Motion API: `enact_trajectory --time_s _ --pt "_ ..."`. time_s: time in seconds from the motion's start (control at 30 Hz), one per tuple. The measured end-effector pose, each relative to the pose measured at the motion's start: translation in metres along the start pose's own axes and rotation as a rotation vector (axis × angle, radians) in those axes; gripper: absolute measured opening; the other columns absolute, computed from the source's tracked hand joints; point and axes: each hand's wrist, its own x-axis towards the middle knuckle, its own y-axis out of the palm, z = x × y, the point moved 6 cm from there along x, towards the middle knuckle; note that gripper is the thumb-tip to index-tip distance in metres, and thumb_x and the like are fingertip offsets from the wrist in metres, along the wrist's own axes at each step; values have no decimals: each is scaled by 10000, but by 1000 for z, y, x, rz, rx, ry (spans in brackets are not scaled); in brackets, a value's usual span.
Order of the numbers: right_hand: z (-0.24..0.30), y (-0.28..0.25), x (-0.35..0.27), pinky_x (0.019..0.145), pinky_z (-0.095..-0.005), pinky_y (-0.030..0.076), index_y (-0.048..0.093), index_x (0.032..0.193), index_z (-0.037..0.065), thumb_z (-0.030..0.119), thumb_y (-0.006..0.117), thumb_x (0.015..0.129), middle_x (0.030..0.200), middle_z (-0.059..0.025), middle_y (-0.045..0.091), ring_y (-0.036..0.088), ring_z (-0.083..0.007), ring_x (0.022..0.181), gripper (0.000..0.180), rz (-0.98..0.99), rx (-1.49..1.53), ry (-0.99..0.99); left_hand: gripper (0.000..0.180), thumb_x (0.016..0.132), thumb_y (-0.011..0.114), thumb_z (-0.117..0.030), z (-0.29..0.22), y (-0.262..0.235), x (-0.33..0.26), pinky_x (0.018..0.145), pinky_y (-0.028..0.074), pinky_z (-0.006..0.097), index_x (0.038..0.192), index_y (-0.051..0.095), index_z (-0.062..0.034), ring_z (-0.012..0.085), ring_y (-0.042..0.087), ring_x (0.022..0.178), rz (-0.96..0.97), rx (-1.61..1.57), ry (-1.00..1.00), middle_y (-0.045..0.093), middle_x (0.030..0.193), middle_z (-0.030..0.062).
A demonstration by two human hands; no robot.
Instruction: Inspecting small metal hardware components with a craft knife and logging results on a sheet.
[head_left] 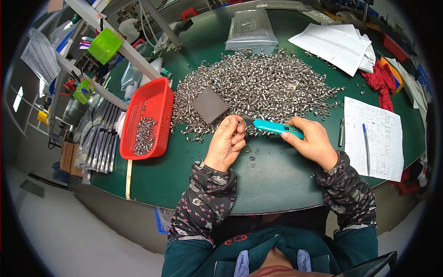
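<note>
The green surface bears a pile of metal rings. Left of the pile stands a red basket holding more; to its right lies a sheet. Just in front of the pile, the right hand grasps a teal knife. A grey block rests on the pile's left part. Before the pile, beside the knife's tip, the left hand pinches one ring.

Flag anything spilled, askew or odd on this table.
A few metal rings lie apart from the main heap, nearer the person than the teal utility knife, as if strayed. The dark square block sits askew at the heap's left side.
</note>
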Motion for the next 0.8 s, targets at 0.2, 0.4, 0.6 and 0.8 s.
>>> enact_trajectory --time_s 0.2,0.4,0.6,0.8 --pt "-1 -2 1 542 -376 413 570 803 37 352 588 736 665 -140 568 557 -297 609 322 -6 16 50 176 895 438 -207 -5 1 0 369 229 150 965 506 -60 31 298 488 -32 78 46 447 720 3" --pt "-1 1 0 542 -374 415 574 799 35 346 593 731 658 -142 567 558 -299 608 319 -14 -4 10 161 889 451 -165 -7 5 -1 372 233 137 974 518 -45 14 302 485 -45 113 58 488 759 8" --pt "-1 2 0 535 -376 416 576 797 32 340 602 725 647 -143 567 558 -301 596 317 -11 -6 -7 148 891 444 -165 -7 -3 0 376 241 149 973 507 -60 34 314 485 -29 100 87 513 764 17" --pt "-2 4 -1 536 -365 417 574 814 35 323 603 731 645 -142 560 556 -292 600 302 9 -32 -13 140 890 445 -160 -6 -2 0 378 238 152 972 506 -64 35 315 488 -26 77 60 508 757 17"
